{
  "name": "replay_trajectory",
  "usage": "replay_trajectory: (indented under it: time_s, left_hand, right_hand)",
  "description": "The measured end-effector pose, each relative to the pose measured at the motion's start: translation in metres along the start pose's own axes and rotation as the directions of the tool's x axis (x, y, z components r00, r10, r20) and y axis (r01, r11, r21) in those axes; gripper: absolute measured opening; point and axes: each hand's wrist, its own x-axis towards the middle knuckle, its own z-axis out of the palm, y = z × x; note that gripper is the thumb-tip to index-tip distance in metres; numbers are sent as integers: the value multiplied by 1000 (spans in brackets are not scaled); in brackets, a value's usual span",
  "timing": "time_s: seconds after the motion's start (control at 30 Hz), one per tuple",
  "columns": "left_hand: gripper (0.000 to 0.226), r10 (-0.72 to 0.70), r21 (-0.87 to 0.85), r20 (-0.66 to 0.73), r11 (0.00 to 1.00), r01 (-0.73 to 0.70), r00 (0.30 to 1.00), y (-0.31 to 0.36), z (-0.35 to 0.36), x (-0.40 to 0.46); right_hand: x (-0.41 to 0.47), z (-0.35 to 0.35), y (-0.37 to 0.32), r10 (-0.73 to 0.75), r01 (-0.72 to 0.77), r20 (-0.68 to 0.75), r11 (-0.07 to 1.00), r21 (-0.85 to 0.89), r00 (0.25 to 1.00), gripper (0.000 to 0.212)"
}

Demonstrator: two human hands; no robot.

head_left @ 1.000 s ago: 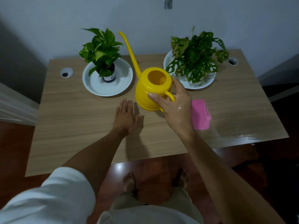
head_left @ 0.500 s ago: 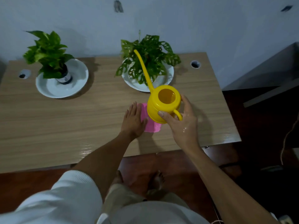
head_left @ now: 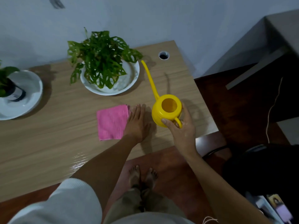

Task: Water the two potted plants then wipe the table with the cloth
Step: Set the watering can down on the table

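My right hand (head_left: 182, 126) grips the handle of the yellow watering can (head_left: 166, 109), which stands upright near the table's right end with its long spout pointing away. My left hand (head_left: 137, 122) lies flat and open on the wooden table (head_left: 56, 143), its fingers touching the right edge of the pink cloth (head_left: 111, 122). Behind the cloth stands a plant with holed leaves (head_left: 102, 57) in a white dish (head_left: 131, 78). The second potted plant (head_left: 6, 84) sits in another white dish (head_left: 30, 96) at the far left, partly cut off.
A round cable hole (head_left: 163, 55) is at the table's back right corner. The table's right edge is close to the can. A grey desk (head_left: 258, 46) stands to the right over dark floor, with a thin cord (head_left: 273, 107). My bare feet (head_left: 143, 175) are below the table's front edge.
My view has swung right. The can has moved from between the plants to the table's right end, right of the cloth. My left hand now rests at the cloth's right edge.
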Motion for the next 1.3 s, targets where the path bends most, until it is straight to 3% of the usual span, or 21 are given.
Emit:
replay_trajectory:
  time_s: [0.1,0.33,0.67,0.9,1.0,1.07,1.17,1.3]
  left_hand:
    - [84,33,-19,-13,999,-33,999,0,16,4]
    - [81,-38,-24,10,999,38,999,4,40,18]
    - [76,-45,21,-73,999,47,996,1,55,16]
    - [75,-49,-11,-63,999,49,997,4,54,14]
    - [75,-59,-53,-31,997,58,998,6,50,17]
    - [69,-60,-115,-36,992,55,998,5,40,19]
    - [51,-57,-174,-156,984,29,986,3,16,16]
    - [31,-177,-150,-266,979,140,948,-13,-19,-4]
  right_hand:
    - [9,-2,17,20,-20,-13,1000,-8,1000,75]
    - [28,-1,50,87,-87,-3,996,-32,996,78]
    - [47,1,73,135,-134,33,991,-21,990,83]
    - [45,3,74,130,-130,-10,990,-47,991,87]
    - [40,6,74,144,-155,-99,982,-112,985,93]
    - [34,8,67,63,-115,-190,954,-275,980,97]
    - [35,13,45,-185,82,-200,897,-433,962,88]
    - [51,33,11,-465,446,18,837,-317,885,59]
